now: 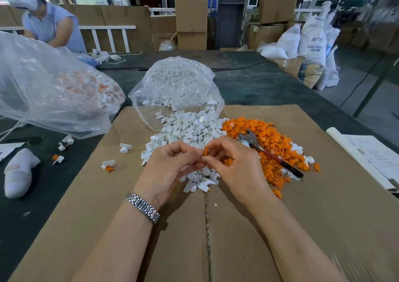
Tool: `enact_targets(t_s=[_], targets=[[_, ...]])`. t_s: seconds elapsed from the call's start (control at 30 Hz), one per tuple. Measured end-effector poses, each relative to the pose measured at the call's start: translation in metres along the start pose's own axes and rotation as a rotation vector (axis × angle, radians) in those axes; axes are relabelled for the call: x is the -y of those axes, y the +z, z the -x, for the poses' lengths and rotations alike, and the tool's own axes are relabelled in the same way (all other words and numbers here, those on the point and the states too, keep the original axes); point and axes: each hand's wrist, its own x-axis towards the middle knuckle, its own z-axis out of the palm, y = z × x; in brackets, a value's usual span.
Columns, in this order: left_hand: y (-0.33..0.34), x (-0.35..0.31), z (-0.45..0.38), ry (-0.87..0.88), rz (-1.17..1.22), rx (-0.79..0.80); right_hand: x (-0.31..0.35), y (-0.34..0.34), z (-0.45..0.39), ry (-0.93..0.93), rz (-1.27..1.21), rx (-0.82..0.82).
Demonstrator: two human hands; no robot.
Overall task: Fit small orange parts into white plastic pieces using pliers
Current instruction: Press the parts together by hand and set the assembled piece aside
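Note:
My left hand (172, 163) and my right hand (233, 165) meet over the near edge of a heap of white plastic pieces (185, 130). Between their fingertips they pinch a small orange part (205, 152); whether a white piece is under my left fingers is hidden. More orange parts (228, 161) sit in my right palm. To the right lies a heap of orange parts (269, 145). The pliers (265, 152), metal jaws and a red and black handle, lie on that heap, held by neither hand.
All this lies on flattened cardboard (248, 227) on a dark table. An open clear bag of white pieces (179, 83) stands behind the heaps; a large bag of assembled parts (51, 87) stands left. Loose assembled pieces (109, 165) lie left. Papers (371, 156) right; another person (49, 22) far left.

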Motion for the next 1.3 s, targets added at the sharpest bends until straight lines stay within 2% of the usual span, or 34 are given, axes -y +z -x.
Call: enact_targets(t_s=[0.2, 0.33, 0.47, 0.53, 0.57, 0.63, 0.7, 0.77, 0.93, 1.1, 1.2, 1.3], targets=[[-0.001, 0.0, -0.001, -0.035, -0.039, -0.032, 0.0, 0.0, 0.001, -0.037, 0.075, 0.021], [0.0, -0.001, 0.0, -0.015, -0.156, -0.08, 0.001, 0.002, 0.001, -0.028, 0.078, 0.021], [-0.001, -0.004, 0.0, -0.013, -0.111, -0.15, 0.003, -0.007, -0.001, 0.104, -0.017, 0.065], [-0.001, -0.006, 0.0, -0.017, -0.045, -0.166, 0.002, -0.015, -0.002, 0.173, 0.0, -0.034], [-0.002, -0.007, 0.0, -0.015, -0.018, -0.167, 0.001, -0.021, -0.003, 0.213, 0.106, -0.11], [-0.003, -0.008, 0.0, -0.013, 0.02, -0.176, -0.004, -0.033, -0.005, 0.357, 0.525, -0.167], [-0.005, -0.009, 0.0, -0.017, 0.055, -0.192, -0.006, -0.042, -0.005, 0.589, 0.901, -0.045], [-0.007, -0.01, -0.001, -0.027, 0.084, -0.198, -0.007, -0.045, -0.007, 0.726, 1.003, 0.083], [-0.009, -0.01, 0.0, -0.033, 0.096, -0.201, -0.003, -0.048, -0.016, 0.738, 0.983, 0.111], [-0.008, -0.01, -0.001, -0.049, 0.107, -0.243, 0.007, -0.049, -0.024, 0.676, 0.843, -0.009], [-0.006, -0.011, -0.001, -0.039, 0.107, -0.252, 0.018, -0.053, -0.028, 0.632, 0.469, -0.043], [-0.005, -0.013, -0.002, -0.009, 0.142, -0.269, 0.035, -0.048, -0.03, 0.694, 0.102, 0.076]])
